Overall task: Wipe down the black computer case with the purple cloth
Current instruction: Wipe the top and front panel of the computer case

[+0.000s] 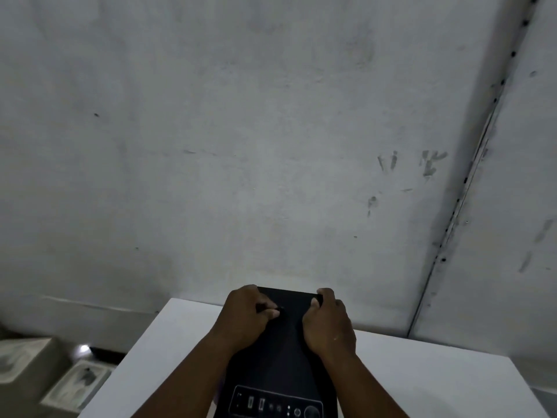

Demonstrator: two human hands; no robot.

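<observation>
The black computer case (283, 357) stands upright on a white table (422, 378), its top panel facing me with ports and a round button near the bottom of the frame. My left hand (247, 312) grips the far left top edge of the case. My right hand (328, 324) grips the far right top edge. A faint purple sliver (221, 384), perhaps the cloth, shows beside my left forearm against the case's left side; I cannot tell for sure.
A stained grey wall (241, 146) rises just behind the table, with a vertical slotted rail (470, 176) at the right. White foam packing pieces (60, 384) lie on the floor at the lower left.
</observation>
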